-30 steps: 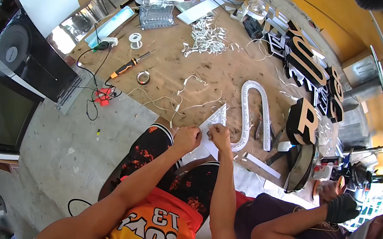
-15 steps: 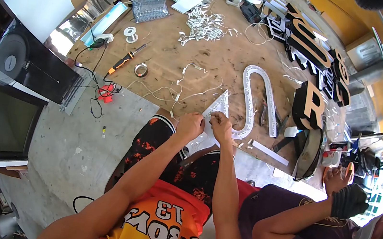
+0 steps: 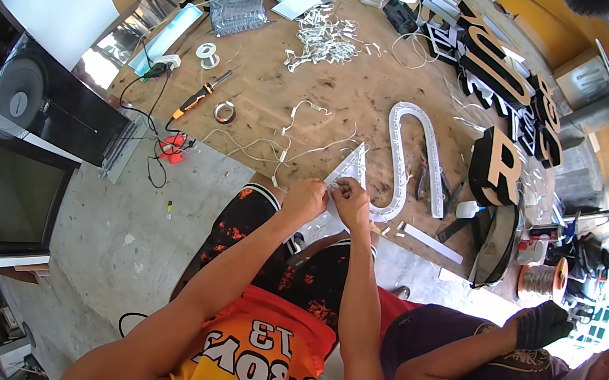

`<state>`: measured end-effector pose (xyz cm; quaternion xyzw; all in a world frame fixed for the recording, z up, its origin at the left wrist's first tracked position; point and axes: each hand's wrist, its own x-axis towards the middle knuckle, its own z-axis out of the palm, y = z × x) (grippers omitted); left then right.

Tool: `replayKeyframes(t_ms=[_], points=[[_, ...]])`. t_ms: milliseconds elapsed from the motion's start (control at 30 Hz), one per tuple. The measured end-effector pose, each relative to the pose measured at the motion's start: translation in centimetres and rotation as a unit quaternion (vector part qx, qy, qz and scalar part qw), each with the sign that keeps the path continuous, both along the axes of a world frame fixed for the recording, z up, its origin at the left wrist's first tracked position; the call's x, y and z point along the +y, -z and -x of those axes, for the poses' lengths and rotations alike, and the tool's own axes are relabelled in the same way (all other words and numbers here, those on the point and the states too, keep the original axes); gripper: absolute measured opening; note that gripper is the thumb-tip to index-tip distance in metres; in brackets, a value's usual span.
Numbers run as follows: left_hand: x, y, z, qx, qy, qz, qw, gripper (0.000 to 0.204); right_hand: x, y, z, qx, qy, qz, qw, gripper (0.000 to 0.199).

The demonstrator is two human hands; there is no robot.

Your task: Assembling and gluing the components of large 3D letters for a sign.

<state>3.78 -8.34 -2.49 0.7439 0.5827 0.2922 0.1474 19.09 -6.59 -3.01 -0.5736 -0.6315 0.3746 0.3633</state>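
Note:
At the table's near edge, both my hands are bent over a white, pointed, triangular piece with small parts along its sides. My left hand is closed at its left edge. My right hand is pinched just beside it; what lies between those fingertips is too small to make out. The piece's lower part reaches over my lap. Right of it lies a curved white channel strip lined with small modules. Thin white wire with little modules trails over the table on the left.
Left on the brown table lie a soldering iron, a small ring-shaped roll and a white spool. Farther back is a tangled module heap. Black-sided letters stand right. A co-worker sits close at my right.
My hands stay on the triangular piece with hardly any shift. The co-worker's hand has drawn down and back, uncovering a wire spool. The view has turned slightly.

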Motion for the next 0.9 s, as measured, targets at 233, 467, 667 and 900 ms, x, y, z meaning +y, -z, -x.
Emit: replayKeyframes(t_ms=[233,467,667,900], points=[[-0.22,-0.15,-0.04,-0.001,-0.002,-0.014,1.000,0.013,-0.24,0.35,0.32,-0.010,0.034,-0.023,0.999,0.021],[-0.52,0.00,0.28,-0.004,0.001,-0.003,1.000,0.013,-0.12,0.30,0.40,-0.009,0.022,-0.015,1.000,0.022],[-0.92,0.13,0.43,-0.024,0.012,-0.002,1.000,0.012,-0.06,0.20,0.41,-0.008,0.031,-0.007,0.999,0.022],[-0.66,0.26,0.36,-0.034,0.021,-0.012,0.999,0.010,0.36,0.04,0.43,-0.029,0.038,-0.008,0.999,0.026]])
